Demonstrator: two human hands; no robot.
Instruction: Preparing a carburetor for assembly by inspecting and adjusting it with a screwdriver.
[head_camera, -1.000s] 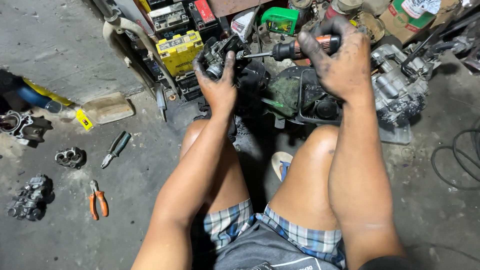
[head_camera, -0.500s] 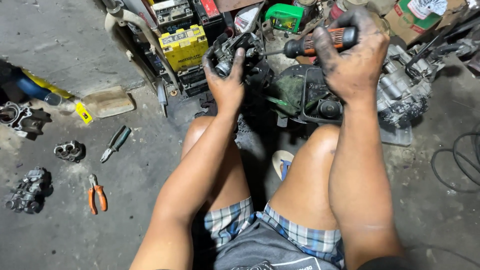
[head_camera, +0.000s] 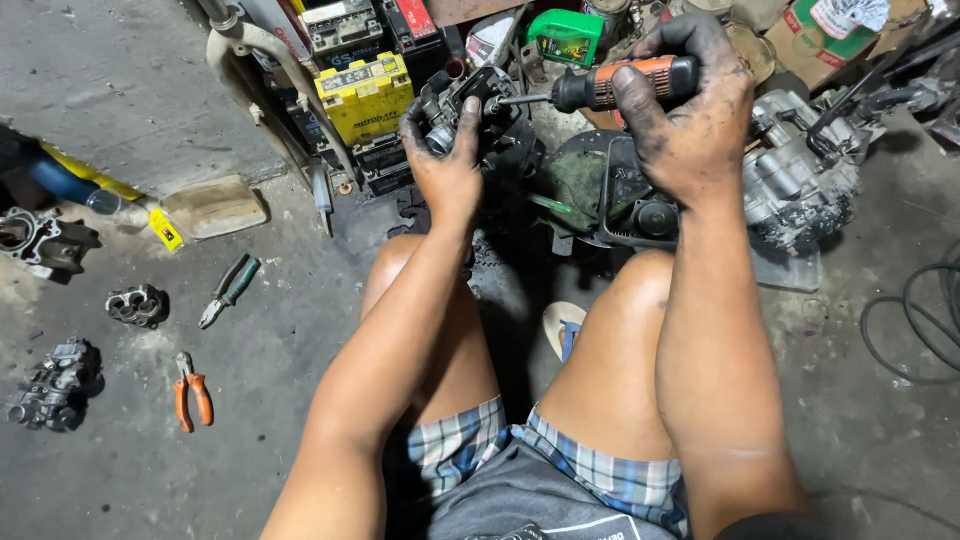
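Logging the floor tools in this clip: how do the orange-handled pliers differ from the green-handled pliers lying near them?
The orange-handled pliers have bright orange grips and lie with handles spread apart, jaws pointing up the frame; the green-handled pliers have dark green grips, handles nearly together, and lie diagonally with jaws toward the lower left. The orange-handled pliers sit nearer the person, the green-handled pliers farther off. Both lie loose on the concrete floor, touched by neither hand.
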